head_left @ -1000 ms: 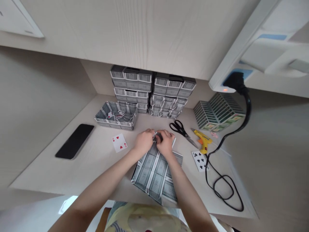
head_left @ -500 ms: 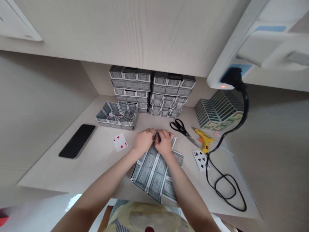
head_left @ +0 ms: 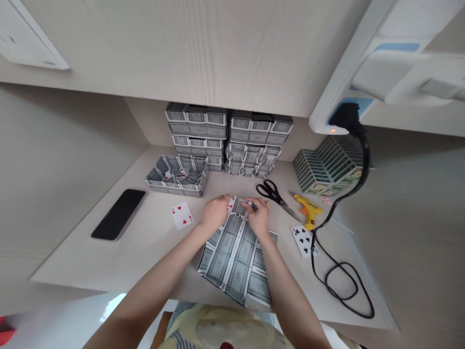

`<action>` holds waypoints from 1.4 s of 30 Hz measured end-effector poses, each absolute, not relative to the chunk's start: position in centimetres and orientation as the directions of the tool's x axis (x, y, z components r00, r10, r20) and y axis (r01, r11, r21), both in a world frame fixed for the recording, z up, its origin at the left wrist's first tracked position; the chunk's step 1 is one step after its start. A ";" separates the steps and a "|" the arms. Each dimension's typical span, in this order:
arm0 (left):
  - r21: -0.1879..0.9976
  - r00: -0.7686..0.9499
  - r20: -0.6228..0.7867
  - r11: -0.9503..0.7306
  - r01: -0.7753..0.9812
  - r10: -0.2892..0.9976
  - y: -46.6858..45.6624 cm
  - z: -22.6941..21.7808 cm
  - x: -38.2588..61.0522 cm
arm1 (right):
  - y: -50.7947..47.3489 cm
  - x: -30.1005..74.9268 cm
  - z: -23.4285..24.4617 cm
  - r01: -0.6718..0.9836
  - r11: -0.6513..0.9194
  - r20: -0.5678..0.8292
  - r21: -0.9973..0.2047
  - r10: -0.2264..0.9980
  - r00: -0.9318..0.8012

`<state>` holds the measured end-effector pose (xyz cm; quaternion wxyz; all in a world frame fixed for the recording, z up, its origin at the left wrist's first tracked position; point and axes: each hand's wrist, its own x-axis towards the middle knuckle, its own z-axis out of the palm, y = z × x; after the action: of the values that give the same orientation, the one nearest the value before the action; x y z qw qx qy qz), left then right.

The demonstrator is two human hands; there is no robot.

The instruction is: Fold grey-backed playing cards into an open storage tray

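A box built of grey-backed playing cards (head_left: 232, 249) lies tilted near the table's front edge, between my forearms. At its far left corner, my left hand (head_left: 215, 214) is closed on the card edge, where some red and white card face shows. My right hand (head_left: 259, 218) holds the far right edge with bent fingers, its thumb and forefinger against the upright card flap (head_left: 240, 206). Part of each hand's fingertips is hidden behind the cards.
Stacked card boxes (head_left: 198, 123) stand at the back. An open card tray (head_left: 174, 184), a two of hearts (head_left: 182, 215) and a phone (head_left: 119, 214) lie left. Scissors (head_left: 275, 195), a yellow glue gun (head_left: 308, 209), a six of clubs (head_left: 303, 240) and a looped black cord (head_left: 339, 264) lie right.
My hands have moved apart along the box's far edge, the right one going right. The card flap between them, covered before, now shows. The dark thing between my fingers is no longer seen.
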<state>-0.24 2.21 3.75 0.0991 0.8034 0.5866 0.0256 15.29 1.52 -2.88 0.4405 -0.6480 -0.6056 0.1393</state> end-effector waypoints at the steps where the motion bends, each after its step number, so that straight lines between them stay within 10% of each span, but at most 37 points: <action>1: 0.194 0.314 -0.071 -0.295 0.936 0.947 2.2 3.8 -0.3 | 1.5 15.3 -2.8 0.653 0.120 0.352 -0.748 0.906 0.237; 42: 0.039 0.524 -0.052 -0.522 0.852 0.850 2.7 5.6 -1.1 | 1.1 14.4 -2.8 0.558 0.267 0.470 -0.786 0.844 0.259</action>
<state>-1.10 2.71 5.60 0.0298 0.8724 0.4877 -0.0131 14.43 1.14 -2.76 0.5301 -0.5902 -0.5937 0.1350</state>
